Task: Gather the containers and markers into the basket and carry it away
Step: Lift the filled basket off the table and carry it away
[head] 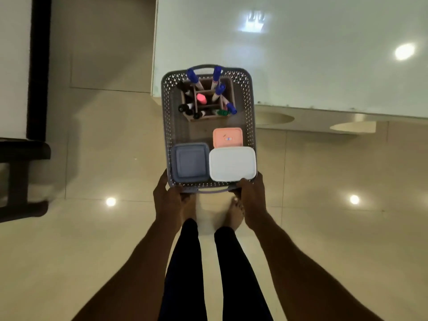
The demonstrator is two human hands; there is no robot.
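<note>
perforated basket (251, 126) (rectangular, plastic) in hands (168, 200)

- Dim, warm indoor light; ceiling lamps glare as round spots on the glossy floor (111, 201) and glass tabletop (404, 51).
- Slightly soft; wide-angle bending at edges.

Both arms are stretched out forward. The left hand (168, 200) and right hand (251, 198) are closed tight, side by side.
</note>
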